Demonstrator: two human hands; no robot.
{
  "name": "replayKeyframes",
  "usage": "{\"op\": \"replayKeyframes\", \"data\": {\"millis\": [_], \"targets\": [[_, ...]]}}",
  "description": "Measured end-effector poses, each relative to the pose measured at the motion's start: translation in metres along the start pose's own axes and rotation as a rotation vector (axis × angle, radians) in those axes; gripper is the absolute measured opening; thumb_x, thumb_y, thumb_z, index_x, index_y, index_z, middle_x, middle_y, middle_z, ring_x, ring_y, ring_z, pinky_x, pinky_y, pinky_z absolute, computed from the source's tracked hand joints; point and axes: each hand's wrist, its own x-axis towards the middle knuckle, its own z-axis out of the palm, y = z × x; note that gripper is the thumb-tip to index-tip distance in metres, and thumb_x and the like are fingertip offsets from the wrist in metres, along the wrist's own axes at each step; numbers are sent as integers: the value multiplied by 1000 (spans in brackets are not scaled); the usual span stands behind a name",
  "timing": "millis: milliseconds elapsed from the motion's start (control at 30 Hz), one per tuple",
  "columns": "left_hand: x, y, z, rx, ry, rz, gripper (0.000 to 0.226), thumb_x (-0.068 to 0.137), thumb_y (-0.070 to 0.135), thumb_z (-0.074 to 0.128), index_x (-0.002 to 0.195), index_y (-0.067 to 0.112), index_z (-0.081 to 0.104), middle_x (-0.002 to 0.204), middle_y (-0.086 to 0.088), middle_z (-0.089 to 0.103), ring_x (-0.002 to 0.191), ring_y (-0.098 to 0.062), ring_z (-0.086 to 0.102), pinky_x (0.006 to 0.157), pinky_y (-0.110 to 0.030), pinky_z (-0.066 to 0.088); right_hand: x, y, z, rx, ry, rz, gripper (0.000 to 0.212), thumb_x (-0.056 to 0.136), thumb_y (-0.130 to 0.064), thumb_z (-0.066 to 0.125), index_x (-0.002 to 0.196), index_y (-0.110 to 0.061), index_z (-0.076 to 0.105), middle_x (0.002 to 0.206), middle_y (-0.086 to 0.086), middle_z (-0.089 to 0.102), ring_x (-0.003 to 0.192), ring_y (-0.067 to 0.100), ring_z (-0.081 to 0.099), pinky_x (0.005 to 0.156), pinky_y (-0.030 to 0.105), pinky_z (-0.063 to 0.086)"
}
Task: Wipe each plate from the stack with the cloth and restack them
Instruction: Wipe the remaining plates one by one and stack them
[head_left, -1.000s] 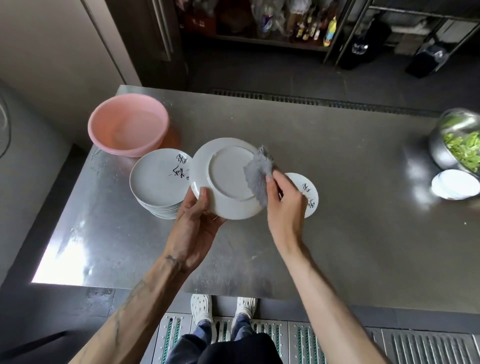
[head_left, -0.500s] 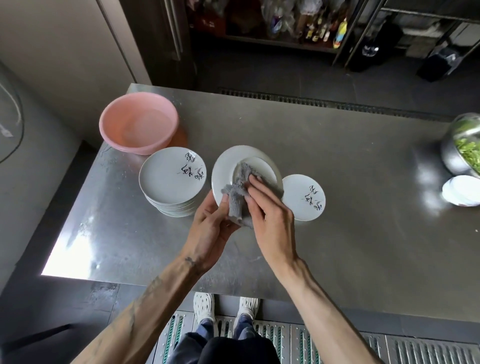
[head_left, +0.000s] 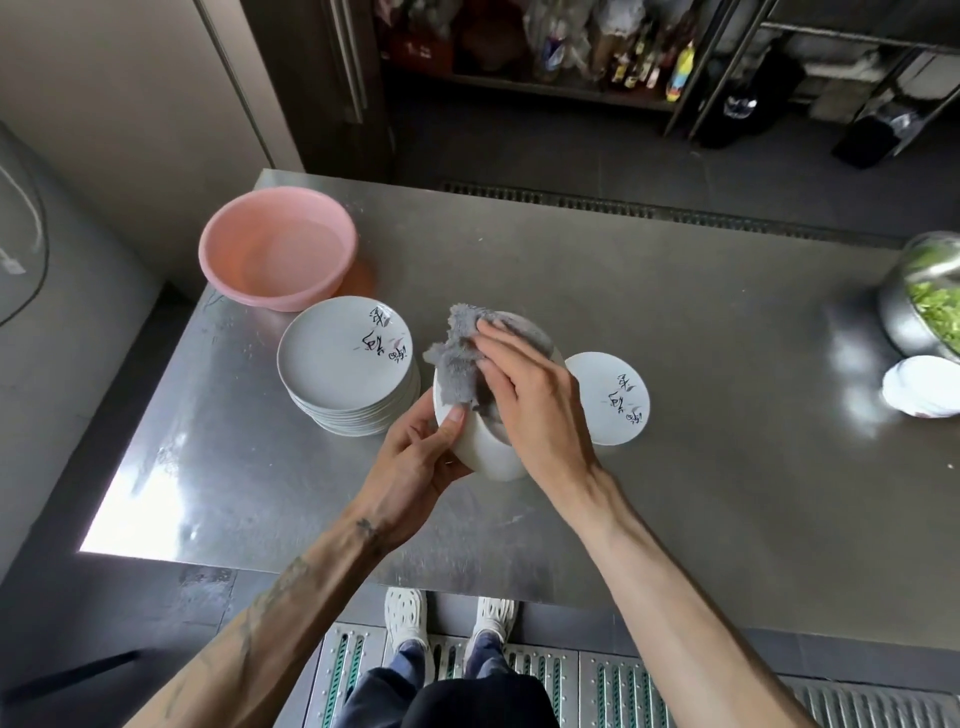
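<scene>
- I saw the left grip (head_left: 415, 462) hold a white plate (head_left: 485, 452) by its near rim, tilted above the tabletop (head_left: 571, 291).
- The right grip (head_left: 535, 410) pressed a grey cloth (head_left: 460, 358) flat onto that plate.
- A stack of plates (head_left: 345, 358) stood just left, beside a pink basin (head_left: 278, 247).
- A single plate (head_left: 608, 397) lay just right.
- A metal bowl (head_left: 898, 322) of greens sat far right.

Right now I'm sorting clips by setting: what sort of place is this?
Probably a restaurant kitchen: a steel worktable, a tall stack of matching plates, and a shelf of bottles behind.
</scene>
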Motion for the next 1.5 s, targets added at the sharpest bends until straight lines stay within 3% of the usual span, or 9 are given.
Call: {"op": "replayKeyframes", "data": {"millis": [133, 267, 500, 633, 733, 900, 1100, 1367, 1500], "targets": [[-2, -5, -6, 18, -26, 2, 39, 106, 24, 52, 144, 16, 56, 137, -18, 63, 120, -28, 64, 96, -48, 56, 2, 26, -12, -18, 80, 196, 18, 101, -12, 60, 113, -8, 73, 113, 0, 75, 100, 17, 67, 88, 28, 51], [1, -10, -7, 56, -16, 22, 37, 105, 24, 54, 141, 16, 59, 134, -16, 65, 118, -27, 63, 98, -51, 56, -14, 64, -19, -84, 105, 437, 24, 100, -14, 56, 77, -9, 54, 57, -2, 46, 66, 22, 29, 57, 35, 27], [15, -12, -5, 574, -136, 147, 19, 106, 28, 54, 112, 14, 67, 94, -13, 59, 87, -14, 53, 77, -33, 46, -6, 104, -45, 224, -42, 979, 20, 91, -13, 61, 79, -24, 74, 79, 2, 69, 77, 21, 58, 77, 38, 55], [24, -17, -5, 965, -230, 303, 15, 108, 28, 52, 101, 37, 60, 76, 12, 47, 66, -11, 42, 63, -30, 37, 6, 111, -65, 498, -25, 1069, 21, 96, -3, 57, 89, -9, 76, 74, 1, 69, 70, 15, 63, 61, 24, 55], [33, -18, -8, 1156, -315, 446, 32, 108, 21, 52, 138, 23, 63, 125, 16, 69, 109, -5, 67, 96, -25, 51, 6, 117, -76, 682, -35, 1101, 17, 97, -2, 61, 107, 6, 72, 93, 11, 71, 83, 20, 65, 74, 31, 53], [59, -23, -14, 1427, -488, 508, 45, 108, 7, 49, 149, 25, 54, 156, -4, 49, 148, -17, 42, 126, -43, 24, -5, 138, -81, 526, -84, 1076, 22, 86, -4, 74, 103, 11, 70, 87, 9, 65, 81, 20, 58, 77, 35, 45], [78, -43, -10, 1382, -259, 530, 62, 97, 26, 67, 153, 12, 46, 165, -14, 32, 156, -30, 23, 124, -58, 21, -19, 157, -75, 482, 51, 1037, 17, 82, 5, 71, 79, -10, 76, 78, 4, 70, 77, 17, 61, 76, 31, 45], [118, -73, 15, 1218, -114, 247, 112, 68, 13, 95, 157, -1, 28, 145, -30, 49, 133, -37, 51, 111, -47, 44, -30, 201, -67, 497, 164, 1023, 8, 83, 1, 66, 86, -4, 71, 79, 3, 65, 75, 14, 53, 72, 31, 39], [151, -98, 23, 1174, -148, 87, 134, 64, 26, 98, 161, 4, 8, 157, -20, 36, 139, -31, 39, 110, -24, 30, -35, 235, -63, 457, 171, 1056, 8, 85, 0, 64, 91, -2, 69, 86, 26, 67, 77, 14, 53, 74, 32, 41]]}}
